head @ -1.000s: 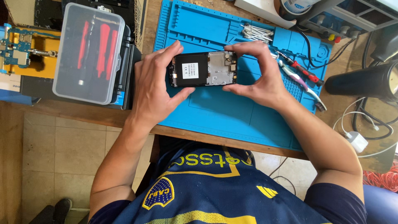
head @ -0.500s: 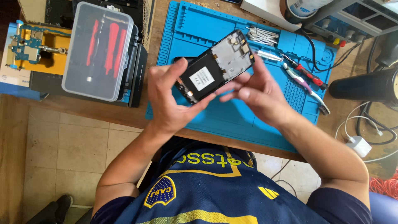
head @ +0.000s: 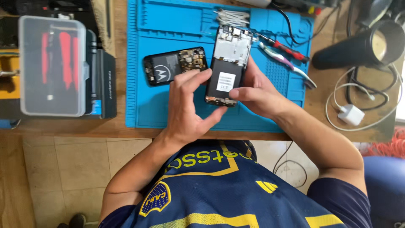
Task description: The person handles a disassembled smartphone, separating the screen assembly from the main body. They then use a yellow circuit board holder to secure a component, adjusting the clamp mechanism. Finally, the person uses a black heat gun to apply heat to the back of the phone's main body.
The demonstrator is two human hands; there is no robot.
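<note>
The opened phone [head: 227,69] points its long axis away from the person, upright above the blue mat [head: 168,25], clasped at its near end between the left hand [head: 187,107] and the right hand [head: 257,95], both closed around it.

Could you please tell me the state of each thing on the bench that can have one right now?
Opened phone: back off, battery and board exposed, held off the mat.
Left hand: fingers at the phone's lower edge.
Right hand: gripping the phone's right side.
Back cover: detached, lying inside-up on the blue mat.
Clear plastic case: lid closed.
White charger: lying on the bench, cable attached.
</note>
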